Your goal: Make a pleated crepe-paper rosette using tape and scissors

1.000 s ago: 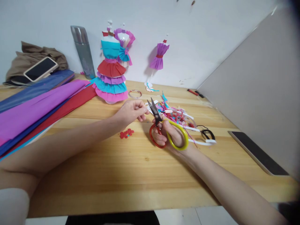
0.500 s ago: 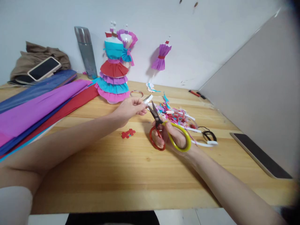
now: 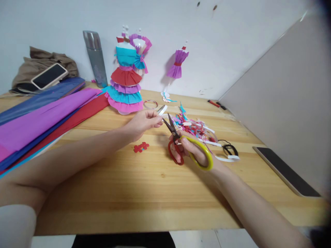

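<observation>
My left hand (image 3: 146,122) pinches a small white strip (image 3: 162,110) between thumb and fingers, above the middle of the table. Close by on the right, my right hand (image 3: 191,148) has its fingers in the handles of scissors (image 3: 175,135), one red and one yellow. The black blades are parted, with their tips beside my left fingertips. Small red paper flowers (image 3: 141,147) lie on the wood below my left hand. Beyond the scissors is a heap of coloured scraps (image 3: 192,125), partly hidden by my right hand.
Three dressed paper figures, one in tiers (image 3: 126,79), stand at the wall. Coloured sheets (image 3: 49,113), a grey bottle (image 3: 95,58), a phone (image 3: 49,76) and brown cloth (image 3: 54,58) are at left. A dark flat device (image 3: 286,170) and black cord (image 3: 230,148) are at right.
My right hand and the scissors have shifted slightly right, away from my left hand. The scissor handles look a little closer together. My left hand has barely moved.
</observation>
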`<action>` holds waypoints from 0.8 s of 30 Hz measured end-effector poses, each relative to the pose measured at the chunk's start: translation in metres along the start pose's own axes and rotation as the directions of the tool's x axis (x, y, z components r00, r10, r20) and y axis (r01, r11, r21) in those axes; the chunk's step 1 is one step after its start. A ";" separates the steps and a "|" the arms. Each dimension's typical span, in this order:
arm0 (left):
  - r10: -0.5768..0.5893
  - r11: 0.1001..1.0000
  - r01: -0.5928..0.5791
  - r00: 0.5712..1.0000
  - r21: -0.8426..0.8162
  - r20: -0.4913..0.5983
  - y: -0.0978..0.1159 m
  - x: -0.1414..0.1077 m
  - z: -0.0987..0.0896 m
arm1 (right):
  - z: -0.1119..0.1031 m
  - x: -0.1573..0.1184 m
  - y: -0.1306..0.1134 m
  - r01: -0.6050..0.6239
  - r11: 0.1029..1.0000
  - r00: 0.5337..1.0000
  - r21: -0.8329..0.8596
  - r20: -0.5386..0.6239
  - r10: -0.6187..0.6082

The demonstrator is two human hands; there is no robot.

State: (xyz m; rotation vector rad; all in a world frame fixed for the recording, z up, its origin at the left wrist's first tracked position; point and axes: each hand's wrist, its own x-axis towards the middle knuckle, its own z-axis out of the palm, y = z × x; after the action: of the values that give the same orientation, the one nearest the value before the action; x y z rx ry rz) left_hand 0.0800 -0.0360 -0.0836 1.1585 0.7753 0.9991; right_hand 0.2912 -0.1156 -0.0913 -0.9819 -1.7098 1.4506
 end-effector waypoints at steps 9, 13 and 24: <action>0.012 1.000 -0.014 0.998 -0.028 -0.056 0.002 -0.007 0.011 | 0.007 -0.003 -0.013 -0.038 0.973 0.996 -0.228 -0.090 0.018; 0.056 0.998 -0.056 0.998 0.014 -0.022 0.002 -0.010 0.016 | 0.010 -0.003 -0.012 -0.070 0.970 0.991 -0.235 -0.128 0.040; 0.032 0.996 -0.030 0.999 0.086 -0.020 -0.002 -0.015 0.021 | 0.012 -0.002 -0.011 -0.052 0.960 0.994 -0.275 -0.107 0.024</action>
State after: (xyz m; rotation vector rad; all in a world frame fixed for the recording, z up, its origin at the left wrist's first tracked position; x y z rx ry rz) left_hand 0.0935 -0.0577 -0.0803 1.2383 0.8258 1.0136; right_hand 0.2807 -0.1238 -0.0825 -1.2223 -1.8595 1.1802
